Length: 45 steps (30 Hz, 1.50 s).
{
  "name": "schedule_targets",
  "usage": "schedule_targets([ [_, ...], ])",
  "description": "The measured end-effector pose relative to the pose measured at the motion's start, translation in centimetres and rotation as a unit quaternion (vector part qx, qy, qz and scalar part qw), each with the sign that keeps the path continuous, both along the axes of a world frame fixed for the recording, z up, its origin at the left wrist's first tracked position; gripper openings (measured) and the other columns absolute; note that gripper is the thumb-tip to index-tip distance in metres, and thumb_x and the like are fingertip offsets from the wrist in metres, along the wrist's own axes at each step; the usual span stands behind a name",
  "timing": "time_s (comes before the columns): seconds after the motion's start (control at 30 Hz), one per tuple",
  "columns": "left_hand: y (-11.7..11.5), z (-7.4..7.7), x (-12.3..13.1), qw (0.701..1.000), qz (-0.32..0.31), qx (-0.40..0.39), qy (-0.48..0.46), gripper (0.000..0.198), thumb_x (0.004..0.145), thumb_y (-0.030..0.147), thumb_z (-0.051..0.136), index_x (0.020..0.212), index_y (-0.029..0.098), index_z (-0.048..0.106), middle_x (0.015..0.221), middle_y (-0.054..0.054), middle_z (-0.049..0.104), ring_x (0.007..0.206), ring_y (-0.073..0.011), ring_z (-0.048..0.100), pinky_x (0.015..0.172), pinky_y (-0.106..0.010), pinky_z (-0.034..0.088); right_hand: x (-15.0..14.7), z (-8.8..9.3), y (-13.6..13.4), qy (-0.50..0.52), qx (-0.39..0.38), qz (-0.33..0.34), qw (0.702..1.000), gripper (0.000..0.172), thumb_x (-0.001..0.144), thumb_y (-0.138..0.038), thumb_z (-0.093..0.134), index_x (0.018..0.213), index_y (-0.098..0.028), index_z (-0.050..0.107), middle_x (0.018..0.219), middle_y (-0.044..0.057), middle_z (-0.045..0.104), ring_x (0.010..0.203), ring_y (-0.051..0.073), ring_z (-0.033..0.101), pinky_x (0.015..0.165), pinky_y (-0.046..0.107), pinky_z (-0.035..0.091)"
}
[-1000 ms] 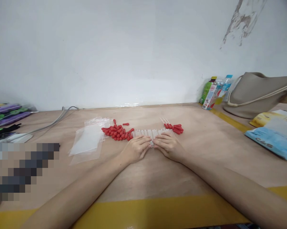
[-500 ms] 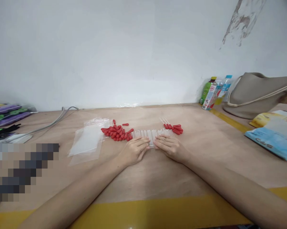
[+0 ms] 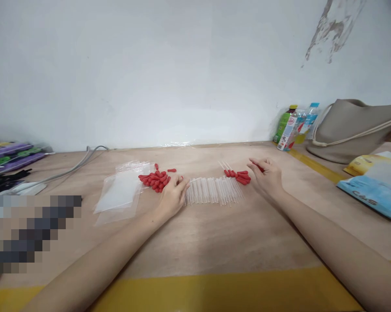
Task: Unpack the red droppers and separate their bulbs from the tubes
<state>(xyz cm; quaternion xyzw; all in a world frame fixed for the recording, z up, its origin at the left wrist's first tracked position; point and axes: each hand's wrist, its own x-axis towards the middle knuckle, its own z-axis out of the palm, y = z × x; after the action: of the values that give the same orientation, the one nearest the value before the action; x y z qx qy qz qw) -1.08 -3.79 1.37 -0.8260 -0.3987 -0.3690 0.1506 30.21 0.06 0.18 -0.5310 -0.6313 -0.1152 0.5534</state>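
A row of thin clear tubes (image 3: 213, 190), like dropper pipettes, lies side by side on the table in front of me. At its left end is my left hand (image 3: 173, 195), fingers closed, with a bit of a red rubber bulb (image 3: 181, 177) showing at the fingertips. It partly covers a pile of red rubber bulbs (image 3: 154, 180). My right hand (image 3: 269, 175) is raised to the right of the tubes, pinching another red rubber bulb (image 3: 259, 166). Beside it lie several red bulbs (image 3: 242, 177), some with thin tubes (image 3: 224, 165) fitted and pointing away.
Clear plastic bags (image 3: 117, 190) lie left of the bulb pile. Bottles (image 3: 288, 128), a grey bag (image 3: 348, 130) and a blue-yellow packet (image 3: 371, 190) stand or lie at right. A cable (image 3: 68, 169) and purple-green items (image 3: 16, 154) are at far left.
Both hands have left the tubes they were pressing together. My left hand has moved left to the bulb pile; my right hand has gone right and up, now with a red bulb.
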Motion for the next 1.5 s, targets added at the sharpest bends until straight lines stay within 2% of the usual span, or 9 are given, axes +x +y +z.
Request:
schedule_targets([
  [0.2, 0.8, 0.4, 3.6, 0.997, -0.065, -0.013, 0.027, 0.027, 0.083, 0.013, 0.034, 0.103, 0.016, 0.053, 0.079, -0.003, 0.044, 0.069, -0.0134, 0.046, 0.059, -0.025, 0.045, 1.8, -1.0, 2.1, 0.145, -0.122, 0.009, 0.982, 0.030, 0.070, -0.034, 0.057, 0.090, -0.012, 0.059, 0.072, 0.005, 0.059, 0.060, 0.014, 0.051, 0.059, 0.028, 0.044],
  [0.3, 1.3, 0.2, 5.4, 0.996, -0.084, 0.006, 0.034, 0.023, 0.084, 0.010, 0.034, 0.093, 0.015, 0.054, 0.080, -0.004, 0.047, 0.072, -0.0140, 0.048, 0.065, -0.026, 0.046, 2.2, -1.7, 2.7, 0.163, -0.150, 0.029, 0.975, 0.026, 0.071, -0.034, 0.054, 0.083, -0.013, 0.061, 0.075, 0.007, 0.060, 0.062, 0.014, 0.052, 0.063, 0.030, 0.045],
  [0.53, 1.2, -0.9, 7.7, 0.993, -0.086, -0.018, 0.081, 0.019, 0.083, 0.009, 0.036, 0.087, 0.014, 0.054, 0.082, -0.006, 0.054, 0.075, -0.0168, 0.051, 0.068, -0.029, 0.047, 2.7, -3.0, 4.7, 0.207, -0.175, 0.043, 0.962, 0.037, 0.067, -0.041, 0.058, 0.088, -0.010, 0.059, 0.078, 0.009, 0.062, 0.066, 0.014, 0.057, 0.061, 0.026, 0.047],
  [0.67, 0.6, -1.0, 7.8, 0.989, -0.120, -0.055, 0.067, 0.018, 0.084, 0.021, 0.041, 0.093, 0.014, 0.054, 0.087, -0.009, 0.057, 0.080, -0.0183, 0.053, 0.072, -0.031, 0.047, 2.8, -3.5, 5.8, 0.200, -0.219, 0.060, 0.953, 0.035, 0.063, -0.043, 0.062, 0.080, -0.012, 0.062, 0.070, 0.007, 0.064, 0.061, 0.015, 0.058, 0.055, 0.025, 0.046],
  [0.83, -0.5, -0.5, 7.3, 0.984, -0.150, -0.057, 0.077, 0.044, 0.078, 0.047, 0.049, 0.105, 0.013, 0.054, 0.099, -0.012, 0.059, 0.095, -0.0243, 0.052, 0.083, -0.040, 0.043, 2.8, -3.5, 5.9, 0.173, -0.262, 0.093, 0.945, 0.031, 0.066, -0.041, 0.061, 0.079, -0.014, 0.065, 0.073, 0.006, 0.067, 0.064, 0.016, 0.061, 0.058, 0.026, 0.047],
  [0.93, -0.6, -0.6, 6.9, 0.984, -0.148, -0.059, 0.082, 0.056, 0.073, 0.054, 0.052, 0.113, 0.015, 0.051, 0.114, -0.013, 0.055, 0.110, -0.0273, 0.046, 0.090, -0.044, 0.037, 2.7, -3.4, 5.6, 0.159, -0.275, 0.099, 0.943, 0.031, 0.071, -0.042, 0.055, 0.082, -0.015, 0.066, 0.078, 0.007, 0.068, 0.070, 0.018, 0.062, 0.061, 0.027, 0.048],
  [1.13, 0.0, -1.2, 7.0, 0.983, -0.126, -0.107, 0.086, 0.045, 0.079, 0.046, 0.050, 0.114, 0.017, 0.050, 0.112, -0.009, 0.059, 0.107, -0.0213, 0.052, 0.100, -0.045, 0.029, 2.9, -3.1, 6.0, 0.130, -0.304, 0.072, 0.941, 0.034, 0.072, -0.044, 0.053, 0.082, -0.016, 0.068, 0.078, 0.006, 0.069, 0.072, 0.019, 0.062, 0.062, 0.027, 0.047],
  [1.27, -0.4, -1.2, 7.1, 0.985, -0.124, -0.080, 0.091, 0.043, 0.081, 0.044, 0.049, 0.114, 0.017, 0.050, 0.114, -0.009, 0.058, 0.109, -0.0218, 0.050, 0.101, -0.047, 0.028, 2.4, -1.9, 6.8, 0.101, -0.331, 0.035, 0.938, 0.038, 0.070, -0.048, 0.053, 0.085, -0.016, 0.068, 0.075, 0.006, 0.068, 0.068, 0.018, 0.061, 0.062, 0.028, 0.045],
  [1.5, -2.2, -1.1, 5.4, 0.989, -0.141, -0.016, 0.048, 0.032, 0.082, 0.030, 0.048, 0.110, 0.016, 0.053, 0.107, -0.011, 0.058, 0.108, -0.0232, 0.048, 0.095, -0.044, 0.038, -1.1, 0.5, 7.5, 0.010, -0.379, -0.050, 0.924, 0.023, 0.053, -0.044, 0.067, 0.052, -0.022, 0.063, 0.050, 0.004, 0.058, 0.078, 0.026, 0.057, 0.076, 0.043, 0.039],
])
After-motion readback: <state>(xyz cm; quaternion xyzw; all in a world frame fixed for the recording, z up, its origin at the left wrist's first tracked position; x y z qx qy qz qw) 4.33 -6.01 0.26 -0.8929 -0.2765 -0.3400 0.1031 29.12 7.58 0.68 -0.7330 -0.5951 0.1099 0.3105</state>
